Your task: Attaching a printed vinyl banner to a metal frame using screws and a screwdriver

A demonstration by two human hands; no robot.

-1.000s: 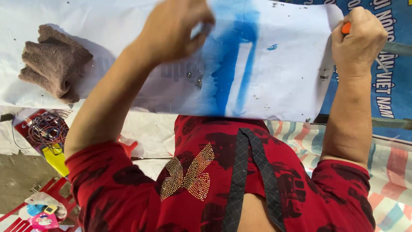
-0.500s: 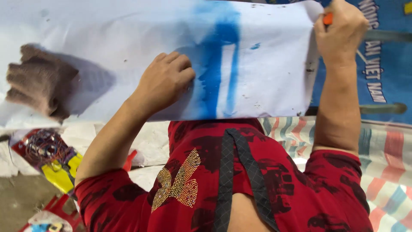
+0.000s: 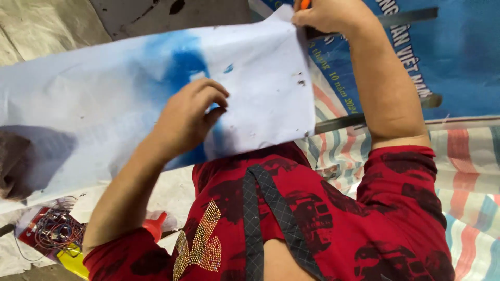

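Right now the left hand is pressing down on a large white sheet of thin paper-like material stained with a broad blue spray patch, its fingers curled closed against the surface near the blue area, knuckles up, pinning rather than pinching. The right hand is sitting at the sheet's upper right corner, fingers closed around a small orange-tipped tool (only its end is showing, so what kind of tool it is cannot be told) and touching the sheet's edge there.

The sheet is lying spread in front of the person, slanting from lower left to upper right, over a striped woven plastic tarp in red, white and blue and partly over a blue printed banner. It is looking light, limp and easily creased: faint wrinkles are running through it and small dark specks are dotting its right part. By my judgement it would slide and buckle if pushed from one point, so a flat palm in the middle plus a hold at a corner or edge suits it best; a hard tug could tear it.

A dark flat metal strip is poking out from under the sheet's right edge. At lower left a tangle of thin red and blue wires is resting on a red package beside a yellow object, and a brown cloth-like lump is lying at the far left edge.
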